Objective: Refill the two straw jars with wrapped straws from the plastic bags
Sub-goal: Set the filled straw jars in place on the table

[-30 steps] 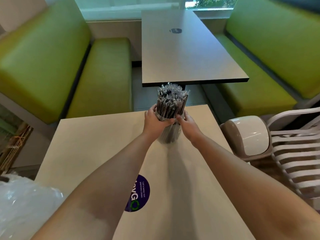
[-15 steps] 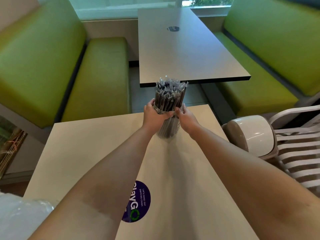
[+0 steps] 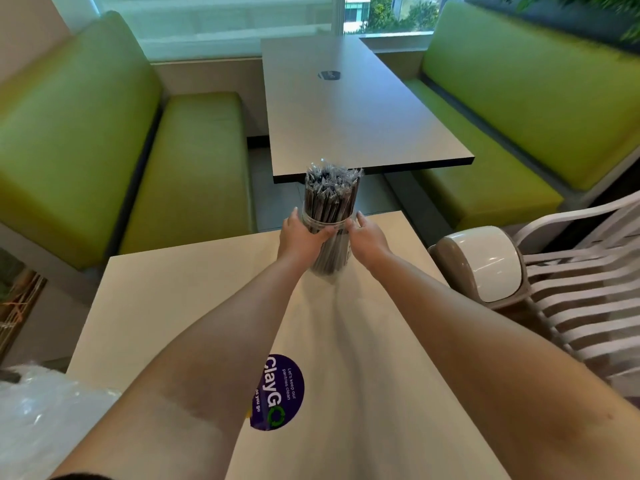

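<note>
Jar (image 3: 330, 251) packed with wrapped straws (image 3: 330, 194) at frame centre, standing near the far edge of the beige table (image 3: 166, 299), left hand (image 3: 301, 237) and right hand (image 3: 369, 235) each with grip curled round its rim, plastic bag (image 3: 45, 420) at lower left, purple sticker (image 3: 277, 393) low centre.

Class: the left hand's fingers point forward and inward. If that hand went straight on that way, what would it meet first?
The left hand already touches the straw jar, so it meets that first.

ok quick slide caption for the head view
Both hands, left hand and right hand, hold a full straw jar on the table.
</note>
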The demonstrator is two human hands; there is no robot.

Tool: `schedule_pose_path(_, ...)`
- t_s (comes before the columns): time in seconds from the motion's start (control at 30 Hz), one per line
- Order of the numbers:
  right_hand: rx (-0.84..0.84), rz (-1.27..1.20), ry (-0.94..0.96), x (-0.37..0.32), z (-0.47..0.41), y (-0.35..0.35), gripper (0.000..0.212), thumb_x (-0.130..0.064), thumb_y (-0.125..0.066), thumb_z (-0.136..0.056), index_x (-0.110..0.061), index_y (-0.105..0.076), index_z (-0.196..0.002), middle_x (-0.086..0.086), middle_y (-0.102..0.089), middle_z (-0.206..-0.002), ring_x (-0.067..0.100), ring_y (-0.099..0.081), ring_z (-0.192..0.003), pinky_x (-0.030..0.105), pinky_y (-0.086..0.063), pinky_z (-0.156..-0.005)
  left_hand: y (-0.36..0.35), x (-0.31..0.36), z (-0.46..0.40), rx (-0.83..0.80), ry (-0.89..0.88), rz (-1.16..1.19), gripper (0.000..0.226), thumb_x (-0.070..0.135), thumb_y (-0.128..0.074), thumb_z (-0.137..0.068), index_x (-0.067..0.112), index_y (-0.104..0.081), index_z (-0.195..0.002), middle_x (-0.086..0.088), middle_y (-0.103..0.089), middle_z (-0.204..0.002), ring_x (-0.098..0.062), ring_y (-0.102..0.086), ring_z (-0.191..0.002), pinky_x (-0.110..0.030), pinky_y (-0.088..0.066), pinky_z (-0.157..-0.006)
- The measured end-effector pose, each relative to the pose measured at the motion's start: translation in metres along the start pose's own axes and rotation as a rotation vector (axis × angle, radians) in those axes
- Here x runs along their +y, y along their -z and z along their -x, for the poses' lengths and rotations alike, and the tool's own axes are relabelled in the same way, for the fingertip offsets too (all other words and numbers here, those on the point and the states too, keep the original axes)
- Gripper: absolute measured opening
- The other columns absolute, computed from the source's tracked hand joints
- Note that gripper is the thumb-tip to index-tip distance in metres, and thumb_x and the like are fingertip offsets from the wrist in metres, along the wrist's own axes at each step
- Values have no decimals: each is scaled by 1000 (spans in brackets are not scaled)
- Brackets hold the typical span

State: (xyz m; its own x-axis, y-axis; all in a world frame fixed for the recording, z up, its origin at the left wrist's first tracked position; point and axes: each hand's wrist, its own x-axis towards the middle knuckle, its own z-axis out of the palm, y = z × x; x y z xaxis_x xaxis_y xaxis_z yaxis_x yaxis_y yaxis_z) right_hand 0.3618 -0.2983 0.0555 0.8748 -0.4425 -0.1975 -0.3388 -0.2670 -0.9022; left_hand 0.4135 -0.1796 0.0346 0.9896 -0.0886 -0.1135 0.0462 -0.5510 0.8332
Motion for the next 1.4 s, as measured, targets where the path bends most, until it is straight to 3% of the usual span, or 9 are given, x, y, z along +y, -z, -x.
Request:
schedule_pose_path(0.1,-14,40,19,0,25,1,41,-20,-37,-105,-17,-43,-145,9,-52,-141,27,-48,-128,27,-35,-88,10,2,21,13,-10,-12,77,40,-67,-89,10,-30,-150,-10,-39,-149,-27,-40,-136,-41,-36,-110)
schedule_pose_path(0.2,-40,73,23,4,54,0,40,-21,-38,-104,-16,-45,-143,9,-52,-141,27,-48,-129,26,-35,-90,23,4,45,32,-14,-28,66,39,-62,-92,11,-37,-146,-10,-45,-144,-26,-45,-132,-40,-38,-108)
schedule_pose_path(0.4,-125,116,16,14,131,0,45,-29,-39,-103,-16,-41,-146,6,-44,-149,26,-43,-133,30,-37,-92,52,-2,117,52,31,-8,56,40,-57,-94,15,-45,-142,-5,-51,-141,-23,-52,-124,-37,-44,-101)
schedule_pose_path(0.5,-179,142,-2,18,167,-2,46,-33,-40,-103,-19,-40,-147,5,-43,-148,27,-45,-131,31,-40,-84,64,-10,154,91,39,-23,50,38,-54,-96,15,-47,-140,-5,-54,-137,-22,-54,-121,-36,-44,-95)
schedule_pose_path(0.93,-368,220,55,19,303,-28,45,-31,-38,-104,-11,-44,-144,8,-48,-144,24,-46,-130,25,-34,-92,125,-69,308,243,102,-18,41,37,-52,-98,20,-52,-134,-2,-57,-131,-16,-56,-109,-26,-42,-76)
schedule_pose_path(1.03,-400,242,72,18,330,-46,42,-33,-39,-104,-11,-52,-137,7,-56,-134,26,-52,-121,32,-42,-98,146,-85,332,253,133,-16,39,35,-53,-98,18,-54,-132,-3,-58,-130,-19,-57,-112,-26,-41,-80)
schedule_pose_path(1.2,-444,310,126,15,360,-73,28,-34,-36,-104,-23,-61,-96,4,-59,-97,24,-53,-99,29,-41,-74,179,-112,357,267,161,10,36,36,-55,-95,20,-58,-126,0,-60,-125,-19,-57,-109,-31,-44,-88)
schedule_pose_path(1.3,-463,275,130,7,381,-94,37,-28,-37,-105,-12,-58,-130,9,-59,-129,27,-51,-122,27,-37,-87,204,-136,370,278,201,26,34,36,-55,-94,21,-59,-124,2,-61,-124,-19,-59,-108,-34,-49,-89)
schedule_pose_path(1.4,-435,269,127,3,390,-114,40,-27,-36,-105,-7,-55,-134,11,-56,-136,28,-50,-125,29,-40,-90,222,-157,373,271,206,36,33,36,-57,-94,19,-59,-122,1,-62,-122,-19,-59,-109,-31,-48,-86)
